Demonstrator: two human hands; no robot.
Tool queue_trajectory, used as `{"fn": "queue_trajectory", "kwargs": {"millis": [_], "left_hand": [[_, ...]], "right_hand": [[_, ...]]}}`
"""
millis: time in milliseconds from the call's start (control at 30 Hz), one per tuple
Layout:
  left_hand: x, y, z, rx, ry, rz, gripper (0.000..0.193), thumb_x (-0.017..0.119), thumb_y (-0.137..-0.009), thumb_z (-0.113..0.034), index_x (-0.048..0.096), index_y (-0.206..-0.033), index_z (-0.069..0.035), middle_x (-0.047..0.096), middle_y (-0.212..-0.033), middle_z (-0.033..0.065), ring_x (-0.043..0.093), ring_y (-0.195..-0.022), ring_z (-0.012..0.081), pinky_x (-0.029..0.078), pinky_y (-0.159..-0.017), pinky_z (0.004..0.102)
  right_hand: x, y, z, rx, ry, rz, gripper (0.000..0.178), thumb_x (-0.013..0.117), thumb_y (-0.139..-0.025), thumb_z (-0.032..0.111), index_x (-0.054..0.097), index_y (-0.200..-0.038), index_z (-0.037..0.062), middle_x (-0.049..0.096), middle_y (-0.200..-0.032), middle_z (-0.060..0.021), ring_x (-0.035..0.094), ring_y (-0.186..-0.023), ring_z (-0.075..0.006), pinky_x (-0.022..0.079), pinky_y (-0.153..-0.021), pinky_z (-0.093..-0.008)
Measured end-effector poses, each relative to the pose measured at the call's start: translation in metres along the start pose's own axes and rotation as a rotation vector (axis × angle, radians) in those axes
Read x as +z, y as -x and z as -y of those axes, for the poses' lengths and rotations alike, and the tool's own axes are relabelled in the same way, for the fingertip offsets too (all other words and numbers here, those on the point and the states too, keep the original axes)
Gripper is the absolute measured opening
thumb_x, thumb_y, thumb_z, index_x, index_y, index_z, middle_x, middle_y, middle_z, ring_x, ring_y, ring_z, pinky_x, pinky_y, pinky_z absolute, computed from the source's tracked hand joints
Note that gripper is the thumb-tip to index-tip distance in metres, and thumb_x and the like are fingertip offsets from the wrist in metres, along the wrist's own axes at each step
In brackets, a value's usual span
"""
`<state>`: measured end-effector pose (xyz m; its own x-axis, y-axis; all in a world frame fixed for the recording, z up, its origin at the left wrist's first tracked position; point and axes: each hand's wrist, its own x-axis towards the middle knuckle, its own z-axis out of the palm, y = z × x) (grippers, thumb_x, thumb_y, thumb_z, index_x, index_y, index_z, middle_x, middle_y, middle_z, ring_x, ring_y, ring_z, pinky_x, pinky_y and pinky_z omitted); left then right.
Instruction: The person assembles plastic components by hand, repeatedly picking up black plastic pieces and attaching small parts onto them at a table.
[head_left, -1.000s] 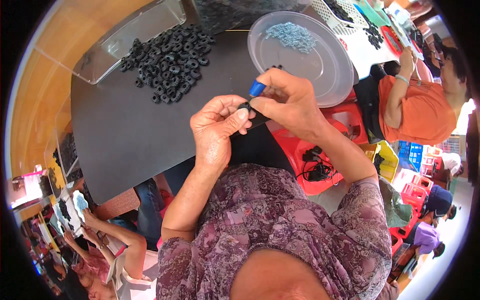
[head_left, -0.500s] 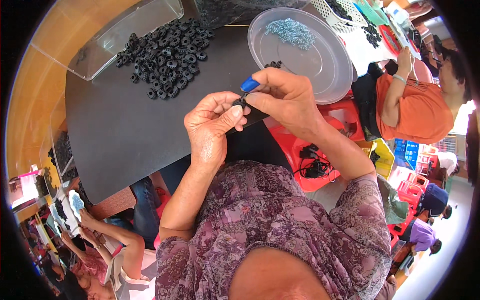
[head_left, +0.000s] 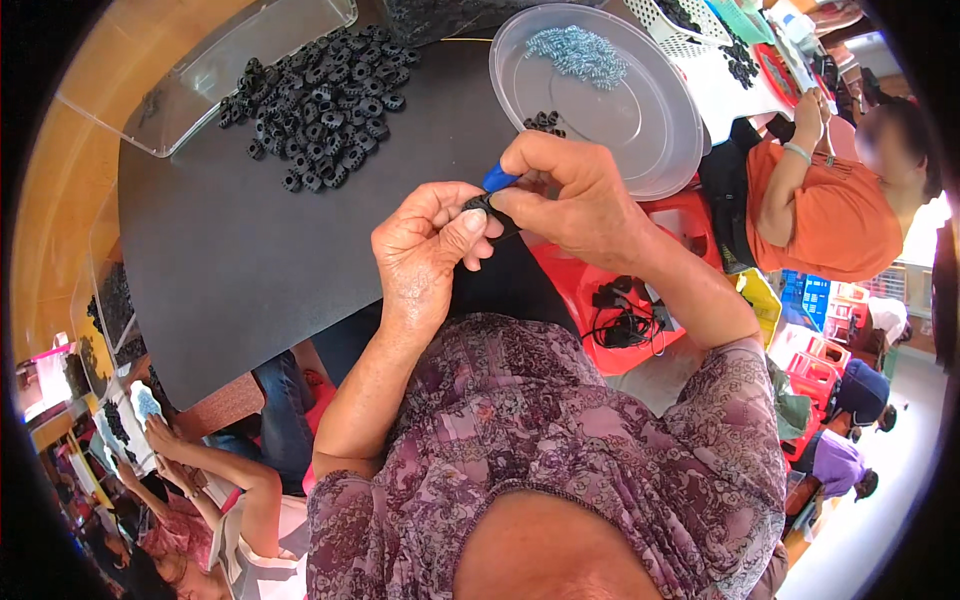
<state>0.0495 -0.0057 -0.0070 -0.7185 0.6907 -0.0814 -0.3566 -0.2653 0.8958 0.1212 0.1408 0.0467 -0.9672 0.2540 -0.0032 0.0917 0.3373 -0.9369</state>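
Above the near edge of the dark table, my left hand (head_left: pixel 415 255) pinches a small black plastic part (head_left: pixel 479 203) between thumb and fingertips. My right hand (head_left: pixel 585 200) is closed at the same part, thumb and index finger pressing on its upper side. A blue finger cover (head_left: pixel 498 178) sits on the right index fingertip. Whether a smaller piece lies between those fingertips is hidden. Just beyond the right hand, a clear round plastic tub (head_left: pixel 610 140) contains a heap of pale blue coil springs (head_left: pixel 578 56) and a few small black pieces (head_left: pixel 545 121).
A pile of black plastic parts (head_left: pixel 318 112) covers the far left of the dark tabletop (head_left: pixel 240 260). Beside it stands a clear plastic box (head_left: pixel 190 105). On the right, a red stool (head_left: pixel 625 350) bears black cables. A person in orange (head_left: pixel 835 220) sits nearby; others work at lower left.
My right fingers have pressed down closer against the black part, while my left hand keeps its hold. The whole view has shifted slightly, with the pile and tub now a little higher.
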Motion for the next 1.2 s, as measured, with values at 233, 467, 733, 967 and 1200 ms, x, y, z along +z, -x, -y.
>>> {"fn": "queue_trajectory", "kwargs": {"millis": [233, 467, 733, 967, 1200], "left_hand": [[0.003, -0.001, 0.002, 0.027, -0.104, -0.031, 0.012, 0.060, -0.084, -0.002, 0.059, -0.095, 0.004, 0.061, -0.072, 0.0048, 0.050, -0.056, 0.0045, 0.040, -0.046, 0.0165], [0.000, 0.000, -0.001, -0.004, -0.116, -0.037, 0.012, 0.059, -0.084, 0.000, 0.059, -0.094, 0.004, 0.061, -0.072, 0.0053, 0.050, -0.056, 0.0049, 0.040, -0.046, 0.0170], [-0.010, -0.003, -0.011, 0.041, 0.069, -0.047, 0.013, 0.061, -0.081, 0.001, 0.060, -0.093, 0.006, 0.062, -0.072, 0.0110, 0.053, -0.055, 0.0097, 0.041, -0.047, 0.0197], [-0.036, -0.017, -0.047, 0.479, -1.069, 0.052, 0.012, 0.063, -0.080, -0.007, 0.062, -0.091, -0.003, 0.060, -0.074, 0.0033, 0.054, -0.062, 0.0134, 0.043, -0.056, 0.0283], [-0.033, -0.030, -0.043, 0.813, -1.784, 0.342, 0.015, 0.060, -0.060, -0.003, 0.050, -0.072, -0.003, 0.048, -0.069, 0.0108, 0.052, -0.067, 0.0276, 0.045, -0.052, 0.0373]], "right_hand": [[0.008, -0.004, -0.020, -0.461, 0.352, -0.114, 0.013, 0.059, -0.069, -0.001, 0.047, -0.074, 0.0011, 0.048, -0.065, -0.0132, 0.051, -0.061, -0.0331, 0.041, -0.054, -0.0394], [0.016, -0.001, -0.022, -0.600, 0.399, -0.197, 0.015, 0.060, -0.069, -0.001, 0.047, -0.076, 0.0022, 0.049, -0.066, -0.0126, 0.052, -0.062, -0.0338, 0.040, -0.054, -0.0416], [0.013, 0.003, -0.010, -0.512, 0.315, -0.223, 0.011, 0.059, -0.076, 0.001, 0.056, -0.087, -0.0001, 0.056, -0.071, -0.0138, 0.057, -0.067, -0.0323, 0.044, -0.058, -0.0379], [-0.019, 0.018, -0.007, -0.242, 0.109, -0.319, 0.012, 0.063, -0.079, 0.004, 0.058, -0.088, -0.0012, 0.054, -0.068, -0.0105, 0.052, -0.060, -0.0135, 0.042, -0.056, -0.0267], [-0.052, 0.029, 0.000, -0.164, 0.176, -0.354, 0.017, 0.055, -0.084, -0.002, 0.061, -0.100, -0.0031, 0.065, -0.086, -0.0042, 0.055, -0.072, -0.0062, 0.045, -0.064, -0.0188]]}}
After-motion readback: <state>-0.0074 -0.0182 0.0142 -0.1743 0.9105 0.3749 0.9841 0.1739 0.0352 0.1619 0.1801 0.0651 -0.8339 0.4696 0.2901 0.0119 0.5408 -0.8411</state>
